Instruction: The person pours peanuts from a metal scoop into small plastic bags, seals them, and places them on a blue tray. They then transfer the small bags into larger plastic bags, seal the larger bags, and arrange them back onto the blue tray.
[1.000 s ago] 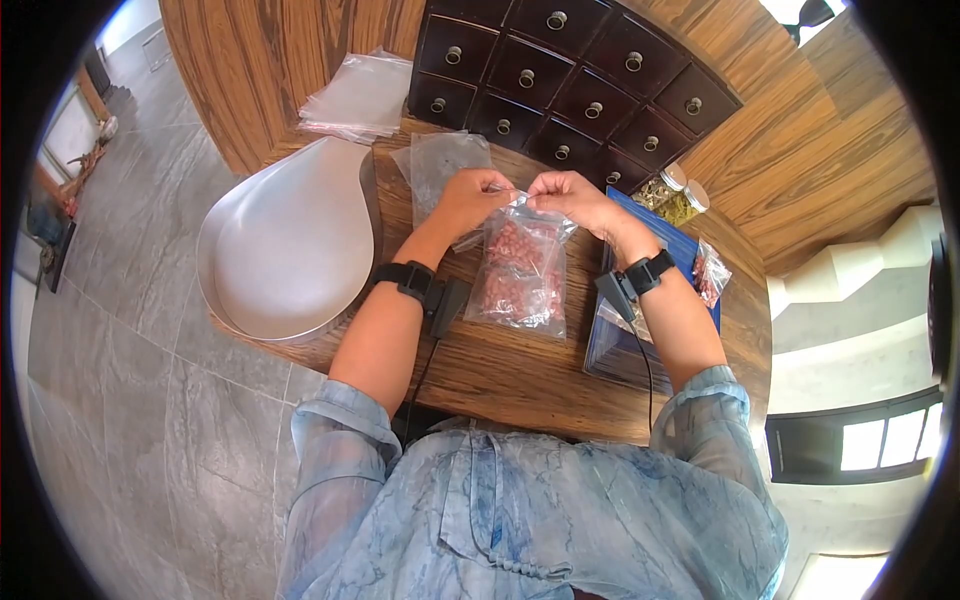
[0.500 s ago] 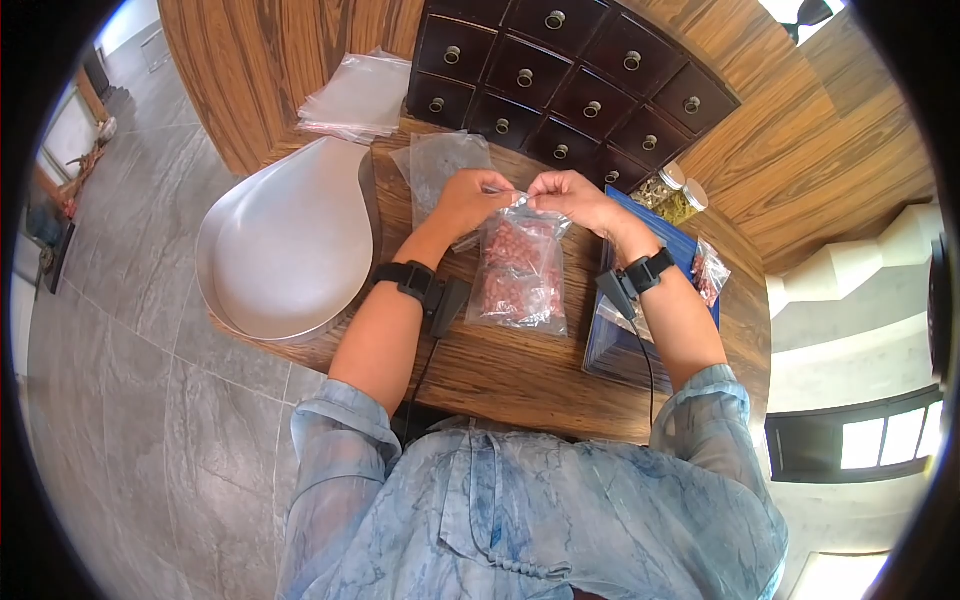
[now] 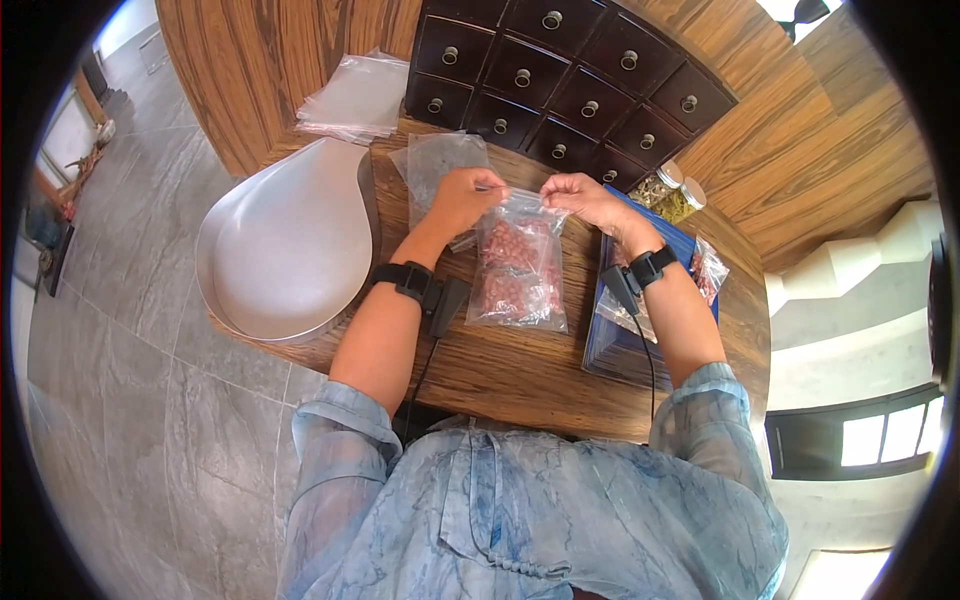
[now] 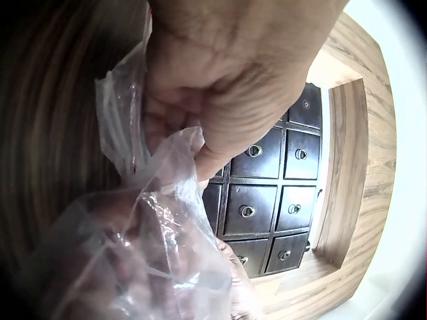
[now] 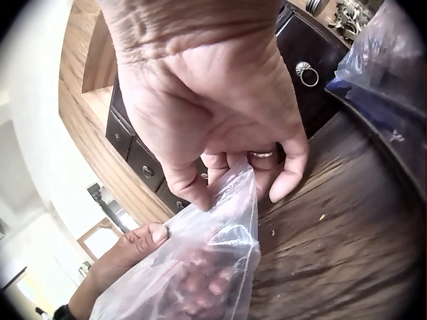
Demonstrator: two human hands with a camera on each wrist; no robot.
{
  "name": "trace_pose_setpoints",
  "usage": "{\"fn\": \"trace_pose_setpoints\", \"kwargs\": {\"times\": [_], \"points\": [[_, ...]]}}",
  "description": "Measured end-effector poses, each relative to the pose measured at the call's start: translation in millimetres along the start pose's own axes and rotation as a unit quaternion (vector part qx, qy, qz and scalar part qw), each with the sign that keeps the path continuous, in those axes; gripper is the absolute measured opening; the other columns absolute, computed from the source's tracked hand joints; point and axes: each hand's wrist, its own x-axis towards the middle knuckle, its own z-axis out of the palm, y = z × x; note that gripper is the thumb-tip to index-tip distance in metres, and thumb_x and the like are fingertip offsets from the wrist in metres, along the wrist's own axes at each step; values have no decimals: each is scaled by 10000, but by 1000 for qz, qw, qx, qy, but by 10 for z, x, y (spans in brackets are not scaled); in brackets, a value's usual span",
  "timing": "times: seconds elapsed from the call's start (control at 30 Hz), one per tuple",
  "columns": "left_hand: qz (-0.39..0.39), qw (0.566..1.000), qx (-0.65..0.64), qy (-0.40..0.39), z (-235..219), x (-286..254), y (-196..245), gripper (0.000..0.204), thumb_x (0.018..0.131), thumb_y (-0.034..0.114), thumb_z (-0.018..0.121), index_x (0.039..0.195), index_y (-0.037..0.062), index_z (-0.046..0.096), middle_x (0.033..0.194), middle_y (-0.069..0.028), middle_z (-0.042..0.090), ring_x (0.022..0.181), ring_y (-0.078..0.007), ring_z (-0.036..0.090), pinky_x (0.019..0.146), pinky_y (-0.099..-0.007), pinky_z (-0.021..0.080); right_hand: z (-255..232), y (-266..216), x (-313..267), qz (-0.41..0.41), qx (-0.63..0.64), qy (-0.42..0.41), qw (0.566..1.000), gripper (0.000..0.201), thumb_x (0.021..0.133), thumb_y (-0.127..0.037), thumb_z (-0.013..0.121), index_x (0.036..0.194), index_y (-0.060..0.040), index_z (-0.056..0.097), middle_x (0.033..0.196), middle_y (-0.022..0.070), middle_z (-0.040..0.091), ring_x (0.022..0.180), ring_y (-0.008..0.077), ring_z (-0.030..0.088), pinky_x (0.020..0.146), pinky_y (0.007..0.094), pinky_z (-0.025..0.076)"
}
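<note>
A clear plastic bag (image 3: 520,270) with reddish pieces inside lies on the wooden table, its top edge lifted between the two hands. At the top left corner, the left hand (image 3: 468,200) pinches the bag; the left wrist view has this hand (image 4: 227,73) above the crinkled plastic (image 4: 160,233). The right hand (image 3: 590,205) pinches the opposite top corner. In the right wrist view, thumb and fingers of that hand (image 5: 213,113) hold the bag's corner, and reddish pieces (image 5: 200,280) show through the film.
A drop-shaped metal tray (image 3: 290,240) stands at the left. Empty clear bags (image 3: 355,95) are stacked behind it, others (image 3: 440,165) beside the left hand. Dark drawers (image 3: 570,85) stand at the back. On the right are a blue stack (image 3: 620,350), a small filled bag (image 3: 708,272) and two jars (image 3: 682,203).
The hands have moved apart along the bag's top edge, the right hand slightly to the right and the left hand slightly to the left. The bag's top now looks straighter.
</note>
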Motion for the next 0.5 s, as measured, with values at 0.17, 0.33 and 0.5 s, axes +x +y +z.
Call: {"fn": "trace_pose_setpoints", "kwargs": {"times": [0.17, 0.33, 0.5], "points": [[7, 1000, -7, 10, -27, -30, 27, 176, 752, 165, 724, 821, 5, 693, 735, -84, 682, 685, -149, 620, 660, -287, 484, -87, 51, -32, 42, 11, 1, 999, 117, 859, -150, 624, 924, -52, 620, 794, -38, 582, 761, 42, 525, 691, 191, 423], [-3, 1000, 14, -9, -67, -29, 35, 185, 773, 168, 720, 857, 5, 694, 774, -54, 671, 725, -112, 585, 687, -264, 469, -161, 90, -95, 65, 7, 8, 998, 117, 880, -177, 627, 911, -65, 630, 797, -42, 595, 737, 38, 520, 647, 191, 433], [-7, 1000, 22, -6, -66, -33, 41, 193, 772, 178, 720, 852, 3, 695, 754, -55, 671, 710, -115, 588, 680, -266, 473, -227, 114, -111, 83, -9, -2, 997, 101, 886, -187, 621, 891, -86, 616, 811, -34, 598, 758, 56, 547, 687, 210, 466]]}}
